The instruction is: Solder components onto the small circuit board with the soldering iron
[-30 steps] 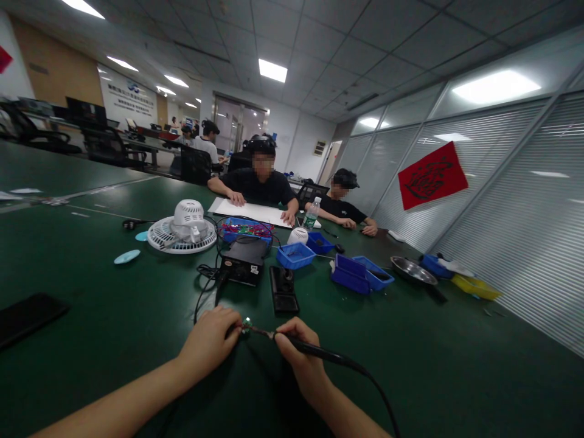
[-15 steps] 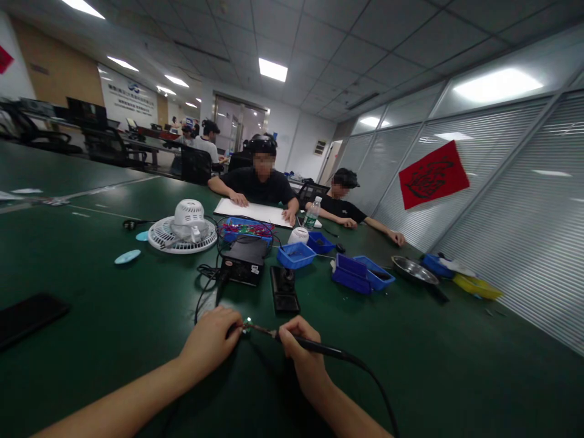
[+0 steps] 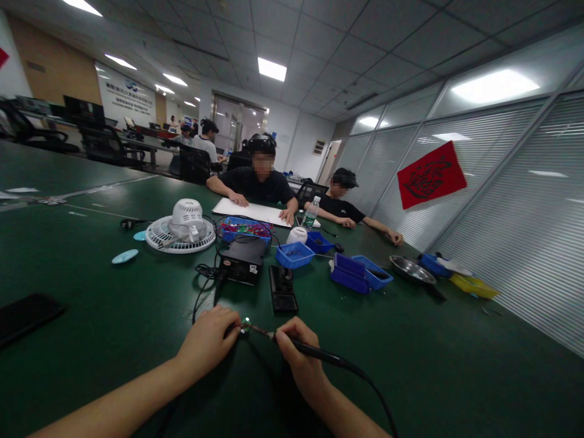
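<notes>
My right hand (image 3: 301, 353) is closed round the black handle of a soldering iron (image 3: 322, 354), whose cable runs down toward the bottom edge. The iron's metal tip points left and meets a small shiny green piece (image 3: 245, 325) low over the green table. Beside that piece, my left hand (image 3: 214, 334) has its fingers pinched together; what lies between them is too small to make out. Beyond the hands stand a black soldering station (image 3: 241, 261) with coiled cables and a black stand (image 3: 283, 289).
A white fan (image 3: 182, 228) sits at the left back, near a dark flat object (image 3: 30, 316) on the table. Blue trays (image 3: 294, 255), a metal pan (image 3: 412, 269) and a yellow tray (image 3: 474, 286) stretch rightward. Two people sit across the table, one with hands on a white board (image 3: 253, 212).
Both hands and the iron keep nearly the same positions relative to the small green piece. The whole view has shifted slightly.
</notes>
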The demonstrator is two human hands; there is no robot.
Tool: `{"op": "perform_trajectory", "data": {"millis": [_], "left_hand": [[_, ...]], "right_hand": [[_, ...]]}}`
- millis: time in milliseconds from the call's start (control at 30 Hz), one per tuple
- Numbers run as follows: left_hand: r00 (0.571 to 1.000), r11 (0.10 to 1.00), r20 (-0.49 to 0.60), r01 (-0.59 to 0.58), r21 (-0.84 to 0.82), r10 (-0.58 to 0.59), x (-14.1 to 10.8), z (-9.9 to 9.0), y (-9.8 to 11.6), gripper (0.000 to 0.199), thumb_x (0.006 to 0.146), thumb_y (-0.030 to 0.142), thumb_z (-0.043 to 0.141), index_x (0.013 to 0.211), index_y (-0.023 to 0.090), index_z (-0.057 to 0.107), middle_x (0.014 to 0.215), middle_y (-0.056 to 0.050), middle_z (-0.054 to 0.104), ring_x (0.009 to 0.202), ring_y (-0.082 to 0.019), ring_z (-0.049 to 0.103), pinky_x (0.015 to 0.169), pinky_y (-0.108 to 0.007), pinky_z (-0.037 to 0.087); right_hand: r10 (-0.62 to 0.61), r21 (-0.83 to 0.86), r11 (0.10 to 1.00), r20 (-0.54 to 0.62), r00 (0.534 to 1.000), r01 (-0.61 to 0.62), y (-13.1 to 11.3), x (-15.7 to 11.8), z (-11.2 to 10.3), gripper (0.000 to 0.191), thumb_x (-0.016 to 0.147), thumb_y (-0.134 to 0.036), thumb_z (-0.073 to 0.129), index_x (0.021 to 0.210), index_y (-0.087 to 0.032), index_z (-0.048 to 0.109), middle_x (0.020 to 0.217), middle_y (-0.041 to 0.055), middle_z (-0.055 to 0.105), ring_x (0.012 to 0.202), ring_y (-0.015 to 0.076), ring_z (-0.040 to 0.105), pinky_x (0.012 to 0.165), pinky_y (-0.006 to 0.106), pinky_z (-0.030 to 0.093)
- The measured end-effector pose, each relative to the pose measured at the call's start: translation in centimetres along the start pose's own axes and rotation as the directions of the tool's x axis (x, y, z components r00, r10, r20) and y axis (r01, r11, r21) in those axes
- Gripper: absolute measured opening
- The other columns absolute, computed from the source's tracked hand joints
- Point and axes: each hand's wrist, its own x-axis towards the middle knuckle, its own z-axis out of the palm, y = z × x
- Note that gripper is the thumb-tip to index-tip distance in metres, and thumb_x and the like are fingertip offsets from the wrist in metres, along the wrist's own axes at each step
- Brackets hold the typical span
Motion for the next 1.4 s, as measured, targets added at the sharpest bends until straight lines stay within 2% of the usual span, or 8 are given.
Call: {"op": "perform_trajectory", "data": {"millis": [167,533,700,833,900,1400], "left_hand": [[1.0,1.0,0.004,0.004,-0.008,-0.004,0.0,-0.2,0.2,0.018,0.085,0.023,0.046,0.082,0.022,0.064,0.087,-0.002,0.066,0.09,-0.019,0.055,0.076,-0.03,0.036],[1.0,1.0,-0.014,0.003,-0.004,-0.003,0.1,0.0,0.0,0.017,0.085,0.025,0.047,0.082,0.022,0.063,0.088,-0.002,0.066,0.091,-0.02,0.055,0.077,-0.03,0.036],[1.0,1.0,-0.009,0.005,-0.009,-0.005,0.1,0.1,-0.1,0.017,0.085,0.025,0.047,0.083,0.022,0.064,0.089,-0.002,0.065,0.091,-0.019,0.055,0.079,-0.03,0.037],[1.0,1.0,-0.018,-0.001,-0.005,0.001,0.2,0.2,-0.2,0.017,0.086,0.027,0.047,0.082,0.022,0.063,0.092,-0.002,0.064,0.093,-0.019,0.055,0.079,-0.029,0.037],[1.0,1.0,-0.026,-0.005,-0.005,0.005,0.2,0.3,-0.3,0.017,0.086,0.027,0.047,0.082,0.022,0.063,0.092,-0.002,0.063,0.093,-0.019,0.055,0.08,-0.029,0.038],[0.999,1.0,-0.024,0.026,-0.007,-0.026,0.1,0.2,0.0,0.014,0.084,0.025,0.048,0.08,0.022,0.061,0.091,-0.002,0.064,0.093,-0.019,0.056,0.08,-0.03,0.037]], "right_hand": [[-0.007,0.001,1.0,-0.073,0.997,0.007,0.1,-0.1,-0.2,0.02,0.078,-0.03,0.06,0.062,-0.019,0.055,0.054,-0.0039,0.051,0.05,0.0125,0.046,0.049,0.023,0.036],[-0.003,-0.044,0.999,-0.012,1.0,0.003,0.5,0.0,-0.1,0.019,0.079,-0.03,0.058,0.064,-0.019,0.053,0.055,-0.0046,0.05,0.051,0.0123,0.045,0.05,0.023,0.035],[-0.13,-0.185,0.973,0.042,0.991,0.135,0.6,-0.3,-0.1,0.018,0.08,-0.025,0.058,0.063,-0.019,0.055,0.057,-0.0039,0.051,0.053,0.0124,0.048,0.053,0.023,0.037],[-0.279,-0.261,0.92,0.093,0.956,0.294,1.2,-0.8,0.1,0.012,0.079,-0.022,0.059,0.067,-0.02,0.059,0.061,-0.003,0.053,0.056,0.0128,0.05,0.056,0.024,0.038],[-0.31,-0.266,0.907,0.107,0.945,0.327,1.5,-1.0,0.1,0.01,0.079,-0.021,0.059,0.069,-0.02,0.059,0.061,-0.0031,0.053,0.055,0.0126,0.049,0.055,0.024,0.038],[-0.299,-0.285,0.908,0.068,0.952,0.306,1.7,-0.8,0.2,0.011,0.079,-0.021,0.059,0.067,-0.02,0.059,0.06,-0.0037,0.055,0.054,0.0123,0.052,0.055,0.023,0.039]]}}
